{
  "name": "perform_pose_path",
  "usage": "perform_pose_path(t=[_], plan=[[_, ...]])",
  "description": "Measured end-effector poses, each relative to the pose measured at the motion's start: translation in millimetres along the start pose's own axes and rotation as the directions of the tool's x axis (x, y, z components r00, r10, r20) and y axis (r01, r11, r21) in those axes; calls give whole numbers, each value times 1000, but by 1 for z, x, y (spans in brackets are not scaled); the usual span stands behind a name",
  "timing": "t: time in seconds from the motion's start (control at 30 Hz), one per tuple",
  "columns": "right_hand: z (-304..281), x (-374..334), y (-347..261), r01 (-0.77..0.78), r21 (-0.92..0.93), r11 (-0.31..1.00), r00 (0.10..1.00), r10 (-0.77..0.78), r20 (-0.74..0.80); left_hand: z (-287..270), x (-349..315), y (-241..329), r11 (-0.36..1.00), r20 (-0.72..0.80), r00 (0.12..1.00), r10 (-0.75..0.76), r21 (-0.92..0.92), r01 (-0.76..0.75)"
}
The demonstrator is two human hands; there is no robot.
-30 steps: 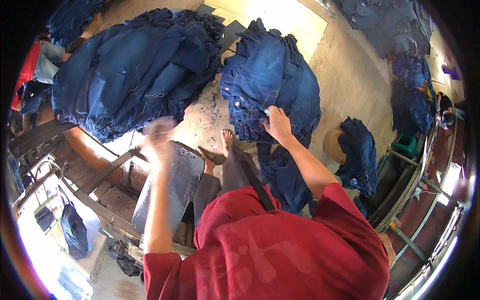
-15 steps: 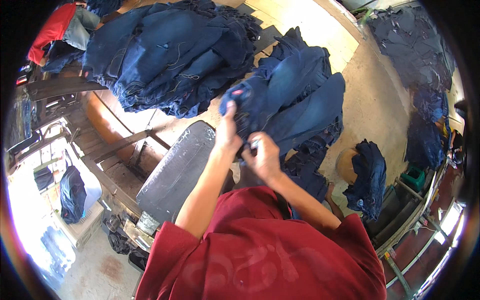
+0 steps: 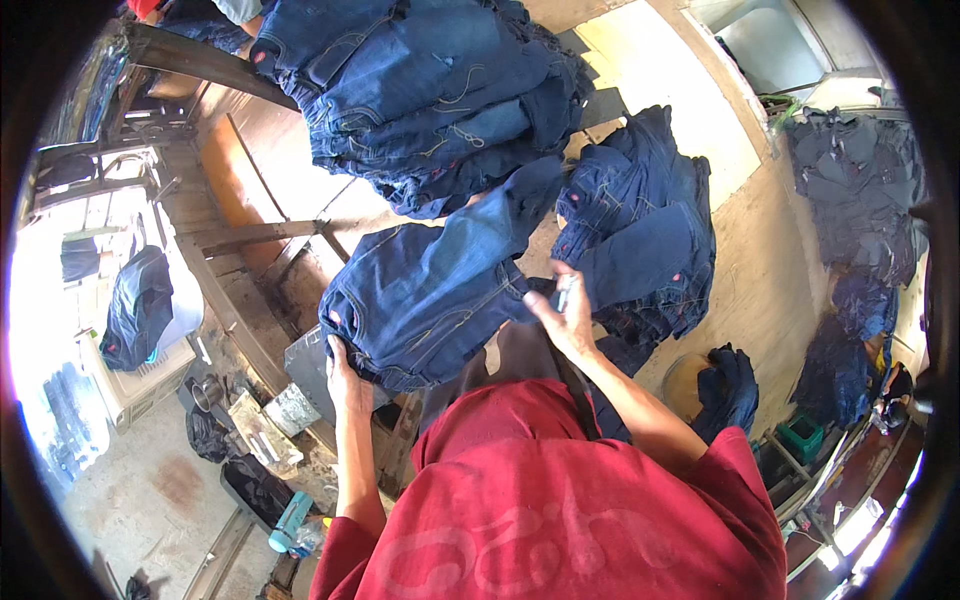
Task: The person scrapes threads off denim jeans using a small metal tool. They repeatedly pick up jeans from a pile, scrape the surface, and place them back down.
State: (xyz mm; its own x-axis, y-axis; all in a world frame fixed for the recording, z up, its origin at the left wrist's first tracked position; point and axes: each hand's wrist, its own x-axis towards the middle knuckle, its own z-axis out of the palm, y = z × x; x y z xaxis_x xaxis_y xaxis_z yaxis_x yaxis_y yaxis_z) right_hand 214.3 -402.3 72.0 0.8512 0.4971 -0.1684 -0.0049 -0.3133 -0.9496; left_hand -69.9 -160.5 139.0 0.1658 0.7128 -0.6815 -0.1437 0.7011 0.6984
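Note:
A pair of dark blue jeans (image 3: 430,280) lies spread in front of me, waistband to the left and legs toward the far pile. My left hand (image 3: 350,385) grips its waistband edge, with the fingers partly hidden under the cloth. By the other side of the jeans, my right hand (image 3: 568,322) is closed round a small grey tool, too small to make out fully. Just beyond that hand is a heap of folded jeans (image 3: 640,230). Beneath the spread pair, a dark board (image 3: 306,368) shows only at its left end.
A large pile of jeans (image 3: 430,90) fills the far middle. Wooden beams (image 3: 250,235) stand at the left, near a white box (image 3: 150,385) with dark cloth on it. Dark cloth pieces (image 3: 860,180) cover the far right floor, and a green crate (image 3: 800,435) stands nearer.
The jeans have swung left and now lie across the dark board. My left hand has moved left and nearer with the waistband; my right hand has shifted right. The view has turned somewhat.

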Motion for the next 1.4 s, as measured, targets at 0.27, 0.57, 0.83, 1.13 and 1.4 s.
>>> perform_pose_path(t=[0.27,0.57,0.83,1.13,1.4], plan=[[-32,-83,34,-239,-162,957,772,289,566,44,-4,-25,942,-292,956,5,322,93],[20,19,40,-748,661,-61,512,581,633,-158,68,77,876,-398,875,277,478,-60],[18,100,55,-372,909,187,574,816,67,-41,32,62,-214,441,319,839,806,-552],[-102,133,8,-114,902,417,801,575,-165,147,-14,-85,-413,909,380,-174,283,-866],[-167,121,-184,559,350,752,677,-171,-715,173,-18,-126,-470,958,233,-165,132,-873]])
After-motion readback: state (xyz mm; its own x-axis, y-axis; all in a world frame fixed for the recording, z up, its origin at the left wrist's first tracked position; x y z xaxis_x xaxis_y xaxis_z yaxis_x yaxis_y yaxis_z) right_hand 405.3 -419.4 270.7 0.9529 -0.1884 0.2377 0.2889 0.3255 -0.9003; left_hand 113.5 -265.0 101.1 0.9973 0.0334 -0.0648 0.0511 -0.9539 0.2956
